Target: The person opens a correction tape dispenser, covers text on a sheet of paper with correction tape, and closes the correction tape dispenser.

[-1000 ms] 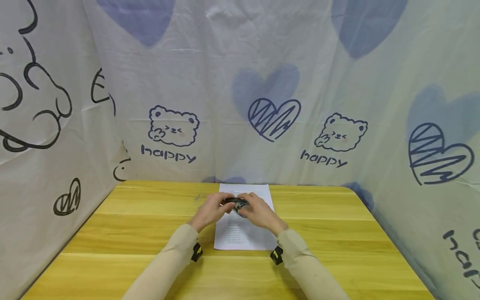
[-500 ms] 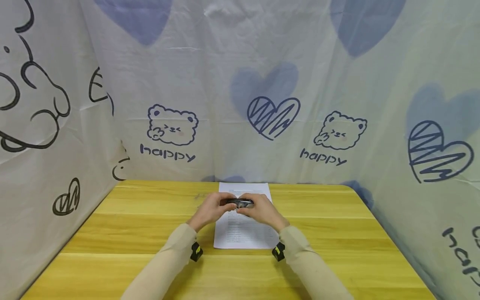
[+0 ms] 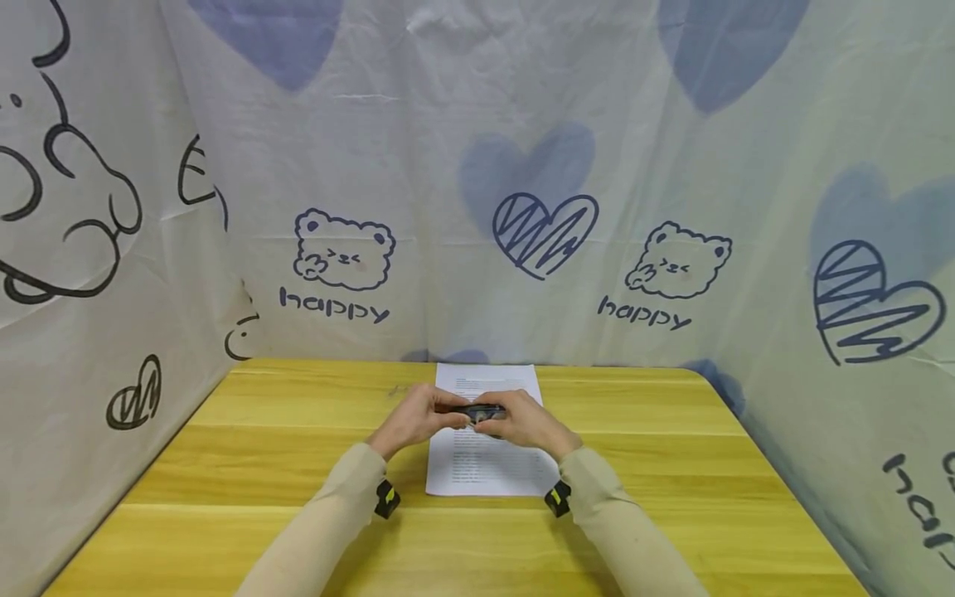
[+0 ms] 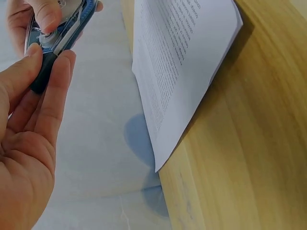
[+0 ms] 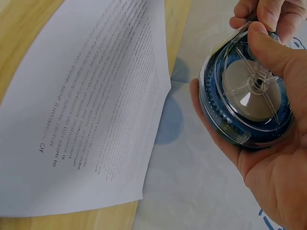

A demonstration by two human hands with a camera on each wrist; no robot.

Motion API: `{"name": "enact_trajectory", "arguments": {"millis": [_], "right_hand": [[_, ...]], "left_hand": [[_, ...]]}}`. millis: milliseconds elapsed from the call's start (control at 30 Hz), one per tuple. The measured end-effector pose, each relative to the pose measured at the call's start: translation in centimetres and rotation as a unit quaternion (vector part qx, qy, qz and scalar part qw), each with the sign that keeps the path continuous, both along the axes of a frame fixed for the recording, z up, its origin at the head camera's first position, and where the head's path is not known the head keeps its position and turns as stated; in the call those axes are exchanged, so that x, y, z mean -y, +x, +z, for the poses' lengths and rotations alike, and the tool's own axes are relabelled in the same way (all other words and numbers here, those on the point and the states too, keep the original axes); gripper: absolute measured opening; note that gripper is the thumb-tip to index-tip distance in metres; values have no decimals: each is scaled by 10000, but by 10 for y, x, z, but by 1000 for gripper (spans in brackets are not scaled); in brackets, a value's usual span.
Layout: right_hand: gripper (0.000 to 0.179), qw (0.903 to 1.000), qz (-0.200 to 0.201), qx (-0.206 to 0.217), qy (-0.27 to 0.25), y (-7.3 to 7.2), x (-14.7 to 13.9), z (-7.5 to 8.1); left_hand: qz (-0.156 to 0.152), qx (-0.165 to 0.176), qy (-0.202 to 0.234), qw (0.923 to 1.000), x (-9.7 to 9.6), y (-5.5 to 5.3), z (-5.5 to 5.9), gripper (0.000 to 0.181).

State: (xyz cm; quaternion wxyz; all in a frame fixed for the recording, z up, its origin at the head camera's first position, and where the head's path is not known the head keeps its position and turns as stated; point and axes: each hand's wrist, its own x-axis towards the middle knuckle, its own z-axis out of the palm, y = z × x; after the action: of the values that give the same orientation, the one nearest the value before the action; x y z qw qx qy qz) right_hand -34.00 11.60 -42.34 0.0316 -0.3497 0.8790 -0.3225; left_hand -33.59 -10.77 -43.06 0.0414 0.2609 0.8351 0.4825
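Note:
Both hands meet over a stack of printed paper (image 3: 485,473), holding a correction tape (image 5: 249,91) with a clear case and blue gears inside. My right hand (image 3: 528,421) grips its rounded body, the thumb lying on the clear side in the right wrist view. At the narrow end, my left hand (image 3: 418,417) pinches a dark cap (image 4: 44,74) between thumb and fingers. The tape is held above the page, seen nearly edge-on in the head view. Its tip is hidden in the cap and fingers.
The paper lies toward the far middle of a yellow wooden table (image 3: 283,464). White cloth (image 3: 448,274) printed with hearts and bears hangs behind and on both sides. A black strap device (image 3: 387,499) sits at each wrist.
The correction tape turns from tilted, its side showing, to nearly level and edge-on. Both hands stay on it and sink slightly toward me.

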Motion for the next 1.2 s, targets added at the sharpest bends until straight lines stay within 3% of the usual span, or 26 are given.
{"name": "enact_trajectory", "arguments": {"millis": [400, 633, 867, 1067, 1200], "right_hand": [[28, 9989, -120, -292, 341, 1, -2, 1], [28, 9978, -336, -411, 385, -2, -9, -1], [29, 9974, -395, -390, 458, -5, -13, 0], [33, 9950, -763, -344, 543, -9, -16, 2], [34, 9930, -983, -290, 586, -11, -16, 2]], "left_hand": [[-118, -244, -292, 9992, 3, 1, 1, 29], [223, -218, -422, 9986, 12, -2, 0, 32], [359, -191, -452, 9982, 16, -2, -1, 29], [635, -383, -754, 9944, 17, -5, -6, 17], [672, -331, -1103, 9911, 16, -6, -9, 21]]}}
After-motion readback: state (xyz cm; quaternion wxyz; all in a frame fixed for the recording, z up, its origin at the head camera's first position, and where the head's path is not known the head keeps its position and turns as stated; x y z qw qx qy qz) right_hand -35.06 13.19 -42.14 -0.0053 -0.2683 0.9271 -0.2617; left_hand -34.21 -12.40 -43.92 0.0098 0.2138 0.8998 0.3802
